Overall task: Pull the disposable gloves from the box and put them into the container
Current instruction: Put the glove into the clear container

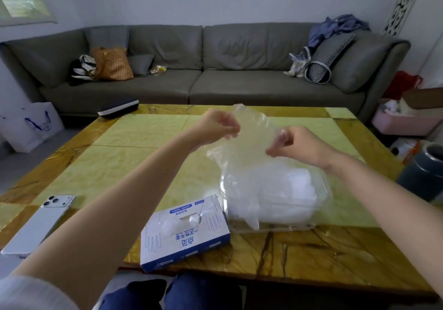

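Watching from my end, I judge the job well under way but not finished. The clear, thin plastic disposable glove [251, 137] hangs stretched in the air between both hands, above the far side of the transparent, box-shaped plastic container [328, 194]. It is not yet inside. The left hand [221, 127] has its fingers curled and pinches the glove's upper left edge. The right hand [297, 145] pinches the opposite edge, lower and nearer me.

What is done: the container already holds a heaped white mass of crumpled gloves [275, 194], piled about to its rim (how many, I cannot tell).

What is left: this glove has to go down onto the heap. The blue and white cardboard glove box [189, 235], lying flat just beside the container at the near edge of the yellow-green marble table [143, 137], has another film tuft [182, 222] poking from its slot, so it is not empty. How many remain inside is hidden. A silver smartphone [38, 223] lies face down, well off to the left.
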Motion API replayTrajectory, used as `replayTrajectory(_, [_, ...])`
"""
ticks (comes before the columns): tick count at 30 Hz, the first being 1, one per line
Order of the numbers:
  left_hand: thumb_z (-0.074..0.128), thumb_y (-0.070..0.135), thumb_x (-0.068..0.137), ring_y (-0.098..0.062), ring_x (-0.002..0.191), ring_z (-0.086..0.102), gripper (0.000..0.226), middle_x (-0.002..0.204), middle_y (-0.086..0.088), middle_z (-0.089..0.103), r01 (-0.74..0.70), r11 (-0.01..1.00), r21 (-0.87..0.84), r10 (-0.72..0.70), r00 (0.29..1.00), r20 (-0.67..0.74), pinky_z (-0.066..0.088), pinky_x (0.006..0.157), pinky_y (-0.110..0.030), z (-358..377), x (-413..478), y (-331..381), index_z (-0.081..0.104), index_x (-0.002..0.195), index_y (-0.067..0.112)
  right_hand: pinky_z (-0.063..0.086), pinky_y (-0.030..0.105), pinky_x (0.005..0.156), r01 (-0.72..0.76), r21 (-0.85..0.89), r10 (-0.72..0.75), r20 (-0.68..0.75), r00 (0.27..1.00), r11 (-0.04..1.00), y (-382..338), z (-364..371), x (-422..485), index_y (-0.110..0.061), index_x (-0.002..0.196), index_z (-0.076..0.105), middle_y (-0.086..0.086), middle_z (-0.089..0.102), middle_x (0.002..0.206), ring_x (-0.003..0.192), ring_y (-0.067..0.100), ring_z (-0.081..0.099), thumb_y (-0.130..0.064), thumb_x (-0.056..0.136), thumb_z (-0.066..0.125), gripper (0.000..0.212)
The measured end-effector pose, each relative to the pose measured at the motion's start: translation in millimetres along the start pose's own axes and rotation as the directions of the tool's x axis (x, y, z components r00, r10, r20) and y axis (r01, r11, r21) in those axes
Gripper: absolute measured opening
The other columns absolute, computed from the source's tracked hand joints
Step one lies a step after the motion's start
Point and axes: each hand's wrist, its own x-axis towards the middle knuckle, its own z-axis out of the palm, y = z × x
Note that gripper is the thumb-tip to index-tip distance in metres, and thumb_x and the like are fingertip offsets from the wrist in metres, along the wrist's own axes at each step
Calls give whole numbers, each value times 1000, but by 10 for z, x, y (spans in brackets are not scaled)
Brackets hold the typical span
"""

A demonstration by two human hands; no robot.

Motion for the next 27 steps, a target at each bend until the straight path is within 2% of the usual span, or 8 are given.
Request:
replayTrajectory(3, [68,19,84,-21,80,63,24,87,-11,67,-74,996,47,81,979,-187,51,79,-31,8,188,162,65,95,-2,38,17,60,104,-100,-131,-318,939,990,5,-179,57,-16,70,48,-3,52,67,63,11,48,-9,74,78,30])
replayTrajectory(5, [66,23,83,-23,82,63,21,85,-10,67,-175,984,30,177,943,-282,51,81,-39,22,239,252,64,88,3,36,18,56,198,-210,-281,-517,809,957,-8,-252,66,-14,77,49,1,54,70,63,12,47,-6,75,74,27])
replayTrajectory(8, [65,10,83,-8,74,59,11,76,7,61,-342,939,23,327,875,-358,51,74,-27,106,212,238,58,78,17,37,21,60,327,-366,-490,-602,631,871,39,-284,11,-7,86,56,0,56,78,68,10,47,4,78,62,15])
replayTrajectory(10, [66,5,81,-10,81,57,19,80,11,59,-376,919,117,394,867,-305,47,80,-24,190,160,77,56,77,21,37,19,60,377,-474,-594,-487,641,796,161,-250,-50,-5,88,58,-5,52,83,67,7,45,10,76,58,19])
replayTrajectory(12, [67,4,79,-12,87,52,32,83,15,55,-382,896,226,423,889,-175,42,85,-27,276,106,-152,51,71,31,39,13,60,389,-540,-602,-299,740,746,347,-190,-114,-7,89,60,-10,49,87,64,4,43,12,75,58,24])
replayTrajectory(17, [63,15,86,-15,110,43,17,105,5,58,-334,799,500,275,943,189,31,102,-36,555,43,-511,54,78,27,37,7,64,276,-556,-271,92,958,784,763,16,-127,-20,110,60,-18,48,103,76,-5,51,0,89,57,29])
replayTrajectory(22, [58,19,89,-16,119,37,9,115,6,56,-389,614,686,208,919,335,22,101,-28,806,151,-620,65,88,25,45,25,85,158,-574,23,295,955,804,911,202,33,-23,125,54,-5,53,124,102,8,53,3,89,51,45])
replayTrajectory(27, [47,15,94,-21,113,41,22,114,1,58,-512,226,829,-22,848,530,30,93,-30,961,292,-716,67,102,20,43,24,91,101,-582,223,458,860,807,955,275,132,-22,125,53,-3,56,124,108,11,51,-5,88,59,41])
